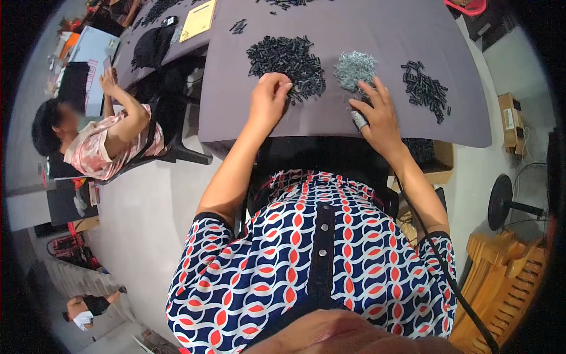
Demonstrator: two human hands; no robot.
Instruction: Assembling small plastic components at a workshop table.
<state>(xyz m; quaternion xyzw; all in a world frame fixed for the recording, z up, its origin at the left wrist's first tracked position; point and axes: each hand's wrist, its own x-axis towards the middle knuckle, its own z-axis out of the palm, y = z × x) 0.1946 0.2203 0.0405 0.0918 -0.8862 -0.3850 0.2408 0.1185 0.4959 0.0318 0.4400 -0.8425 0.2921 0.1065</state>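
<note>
My left hand [269, 101] is at the near left edge of a heap of small black tube-like pieces [287, 56]. Its thumb and fingers are pressed together, and whatever they may hold is too small or hidden to make out. With its fingers spread, my right hand [380, 115] reaches to the near edge of a heap of thin silvery metal pieces [355, 66]. A grey wrap [359, 121] is around its thumb. To the right of that hand lies a smaller heap of black pieces [425, 91]. All three heaps rest on a grey cloth-covered table [348, 23].
A few loose black pieces [238, 26] lie at the far left of the cloth, near a yellow booklet [197, 20]. On the left, another person [112, 138] sits by the adjoining table. A fan [500, 202] and a wooden chair [501, 283] stand at the right. A black cable [433, 253] runs past my right arm.
</note>
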